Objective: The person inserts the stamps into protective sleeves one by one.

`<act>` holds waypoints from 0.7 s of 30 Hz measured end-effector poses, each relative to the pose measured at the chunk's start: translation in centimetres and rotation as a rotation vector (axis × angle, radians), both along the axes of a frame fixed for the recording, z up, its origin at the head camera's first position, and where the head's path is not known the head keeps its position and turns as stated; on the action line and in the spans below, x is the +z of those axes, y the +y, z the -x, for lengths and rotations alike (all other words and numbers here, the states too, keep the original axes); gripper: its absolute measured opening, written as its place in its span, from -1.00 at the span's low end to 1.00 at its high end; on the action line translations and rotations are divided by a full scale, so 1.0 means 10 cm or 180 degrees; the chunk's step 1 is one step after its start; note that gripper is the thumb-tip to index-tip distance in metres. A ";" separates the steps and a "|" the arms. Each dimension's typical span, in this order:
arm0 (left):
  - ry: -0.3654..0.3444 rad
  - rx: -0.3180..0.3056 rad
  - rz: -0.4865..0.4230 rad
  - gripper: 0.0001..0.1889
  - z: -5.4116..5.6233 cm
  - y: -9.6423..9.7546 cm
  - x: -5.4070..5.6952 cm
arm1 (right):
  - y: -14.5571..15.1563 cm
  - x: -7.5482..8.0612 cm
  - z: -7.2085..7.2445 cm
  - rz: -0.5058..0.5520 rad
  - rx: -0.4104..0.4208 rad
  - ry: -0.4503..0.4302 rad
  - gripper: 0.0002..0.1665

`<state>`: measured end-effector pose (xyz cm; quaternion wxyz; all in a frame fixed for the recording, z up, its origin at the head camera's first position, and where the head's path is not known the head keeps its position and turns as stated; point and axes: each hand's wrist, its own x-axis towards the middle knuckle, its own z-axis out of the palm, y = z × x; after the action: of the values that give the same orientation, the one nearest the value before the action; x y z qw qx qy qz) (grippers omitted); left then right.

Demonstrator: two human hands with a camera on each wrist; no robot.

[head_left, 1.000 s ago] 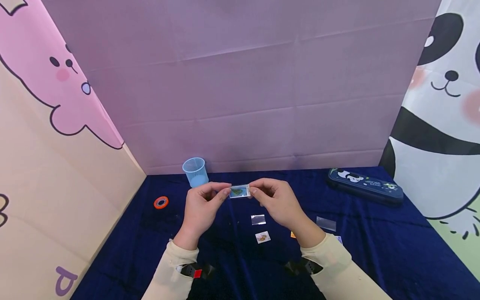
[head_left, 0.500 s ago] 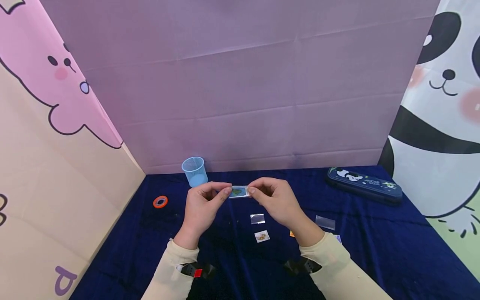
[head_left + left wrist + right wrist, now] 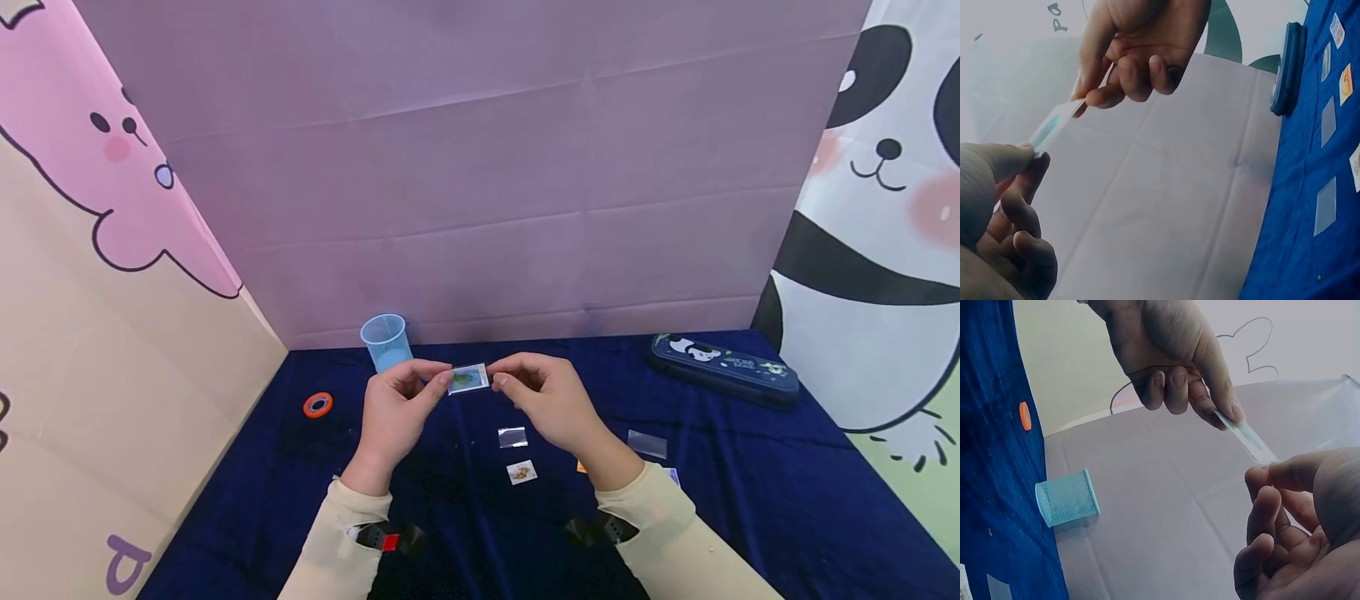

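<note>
The fingers of the left hand are pinching one end of a card, and the fingers of the right hand are pinching at the opposite end; the other fingers are curling loosely below. The card is being held in the air above the tabletop, right of the cup and nearer the person. Further toward the person, right of the cup, a clear film and a small picture are lying near each other. Well right of the cup, a second film is lying near the right wrist. A case is resting far right of the cup. A ring is lying left of the cup, and a curtain is hanging behind the cup.
</note>
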<state>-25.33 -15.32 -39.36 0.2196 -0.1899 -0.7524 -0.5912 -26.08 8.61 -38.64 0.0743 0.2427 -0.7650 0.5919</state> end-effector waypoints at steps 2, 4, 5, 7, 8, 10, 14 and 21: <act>-0.0012 0.0056 -0.0048 -0.89 0.02 -0.02 -0.01 | 0.01 -0.01 0.02 -0.0046 0.0017 -0.0001 -0.83; -0.0036 0.0106 -0.0087 -0.89 0.03 -0.04 -0.02 | 0.02 -0.02 0.03 -0.0132 0.0025 0.0008 -0.84; -0.0047 0.0120 -0.0097 -0.89 0.04 -0.05 -0.03 | 0.03 -0.02 0.03 -0.0181 0.0026 0.0016 -0.85; -0.0079 0.0118 -0.0101 -0.88 0.06 -0.06 -0.04 | 0.05 -0.03 0.04 -0.0286 0.0026 0.0057 -0.87; -0.0095 0.0111 -0.0094 -0.89 0.06 -0.07 -0.04 | 0.07 -0.03 0.04 -0.0344 0.0017 0.0070 -0.87; -0.0140 0.0106 -0.0070 -0.90 0.08 -0.09 -0.05 | 0.10 -0.04 0.03 -0.0448 -0.0006 0.0077 -0.88; -0.0232 0.0135 0.0006 -0.90 0.12 -0.14 -0.08 | 0.18 -0.08 0.03 -0.0638 -0.0053 0.0052 -0.89; -0.0420 0.0164 0.0039 -0.89 0.20 -0.21 -0.14 | 0.29 -0.18 0.00 -0.0851 -0.0057 0.0032 -0.90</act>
<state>-27.38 -17.40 -40.80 0.1835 -0.1324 -0.7735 -0.5920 -26.09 11.47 -40.47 0.0504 0.2465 -0.8388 0.4828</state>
